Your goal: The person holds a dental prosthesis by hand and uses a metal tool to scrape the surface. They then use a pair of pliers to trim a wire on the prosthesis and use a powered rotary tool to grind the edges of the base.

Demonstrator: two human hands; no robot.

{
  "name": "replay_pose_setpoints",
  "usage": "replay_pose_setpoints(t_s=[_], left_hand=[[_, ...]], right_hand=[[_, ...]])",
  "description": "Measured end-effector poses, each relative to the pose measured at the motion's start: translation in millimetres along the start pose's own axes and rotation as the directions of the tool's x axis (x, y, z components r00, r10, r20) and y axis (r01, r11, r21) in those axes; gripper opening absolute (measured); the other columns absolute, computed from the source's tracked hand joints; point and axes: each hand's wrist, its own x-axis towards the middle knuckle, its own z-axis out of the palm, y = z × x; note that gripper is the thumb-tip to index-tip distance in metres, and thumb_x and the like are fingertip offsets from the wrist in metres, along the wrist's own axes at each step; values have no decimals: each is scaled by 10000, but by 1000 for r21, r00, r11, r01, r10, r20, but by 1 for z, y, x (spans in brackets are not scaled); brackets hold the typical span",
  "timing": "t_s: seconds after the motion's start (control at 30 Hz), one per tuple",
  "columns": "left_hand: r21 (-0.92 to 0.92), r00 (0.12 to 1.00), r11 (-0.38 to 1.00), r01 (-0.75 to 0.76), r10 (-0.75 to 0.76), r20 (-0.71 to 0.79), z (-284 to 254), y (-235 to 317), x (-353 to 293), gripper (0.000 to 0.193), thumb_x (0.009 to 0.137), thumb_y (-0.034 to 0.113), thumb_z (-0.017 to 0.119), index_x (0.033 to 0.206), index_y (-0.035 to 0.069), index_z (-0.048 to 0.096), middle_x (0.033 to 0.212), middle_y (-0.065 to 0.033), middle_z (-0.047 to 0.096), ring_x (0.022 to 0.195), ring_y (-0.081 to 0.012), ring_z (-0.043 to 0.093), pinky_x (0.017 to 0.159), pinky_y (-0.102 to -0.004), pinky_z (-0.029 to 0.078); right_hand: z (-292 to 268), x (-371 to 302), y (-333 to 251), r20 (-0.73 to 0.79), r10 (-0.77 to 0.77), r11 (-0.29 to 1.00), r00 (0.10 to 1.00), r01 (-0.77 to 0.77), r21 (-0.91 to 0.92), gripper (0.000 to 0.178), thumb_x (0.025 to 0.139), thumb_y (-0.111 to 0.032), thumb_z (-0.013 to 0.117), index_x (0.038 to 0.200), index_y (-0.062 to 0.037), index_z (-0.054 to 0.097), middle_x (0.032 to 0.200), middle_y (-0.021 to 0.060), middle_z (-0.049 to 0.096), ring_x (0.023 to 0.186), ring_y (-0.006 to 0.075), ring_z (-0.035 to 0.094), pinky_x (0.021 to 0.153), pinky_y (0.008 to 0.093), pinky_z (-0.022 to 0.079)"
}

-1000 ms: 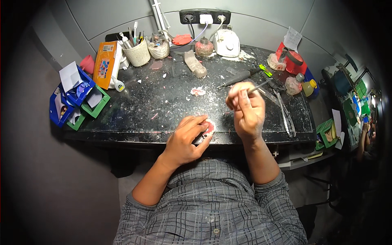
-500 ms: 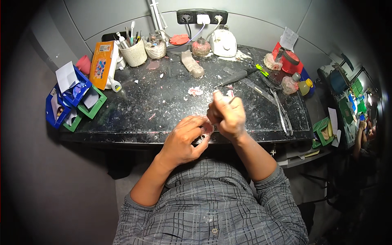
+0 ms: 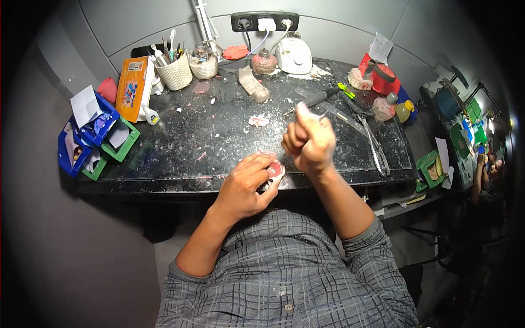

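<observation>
My left hand (image 3: 249,183) is closed around a small pink-and-white dental model (image 3: 276,170) at the front edge of the bench. Its red-pink inner face shows past my fingers, which cover the rest. My right hand (image 3: 313,139) is raised to the right of the model and apart from it. Its fingers are curled into a fist with the thumb pointing up. A thin pale tip seems to stick out beside the knuckles, but what the fist holds is hidden. Beyond the hands, a crumbled pink-and-white scrap (image 3: 258,120) lies on the black bench (image 3: 180,147).
A dark-handled tool (image 3: 317,99), a ruler (image 3: 347,121) and metal tweezers-like tools (image 3: 376,147) lie at right. Blue and green trays (image 3: 126,145) stand at left. A cup of tools (image 3: 176,72), a glass burner (image 3: 264,63) and a white device (image 3: 294,56) line the back.
My right hand has come away from the model, moving slightly right, uncovering the model's red-pink face. My left hand stays in place with the model. The whole view has shifted slightly.
</observation>
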Motion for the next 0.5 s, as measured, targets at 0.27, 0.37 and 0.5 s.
replay_pose_setpoints(t_s=[0.27,0.37,0.5], left_hand=[[6,1000,1000,-1,2,-21,-1,2,2,188,797,71,807,938,-36,742,1217,-222,727,1132,-380,700,1055,-452,519],[6,1000,1000,10,-10,-5,-1,4,0,180,792,69,809,919,-37,736,1208,-222,729,1128,-377,702,1056,-453,518],[0,1000,1000,-10,10,-24,-1,3,3,180,787,69,812,909,-37,732,1207,-221,729,1120,-371,706,1052,-456,520]], right_hand=[[-7,6,0,9,26,997,1000,-27,78,579,1115,-303,487,583,-168,302,476,-35,253,396,108,197,413,316,176],[-2,-6,28,-75,134,987,988,-140,-84,597,1111,-322,498,571,-175,293,470,-31,250,390,109,192,407,318,173],[-9,2,-5,15,63,991,998,-64,118,561,1117,-321,480,604,-173,308,478,-30,259,404,113,208,417,318,189]])
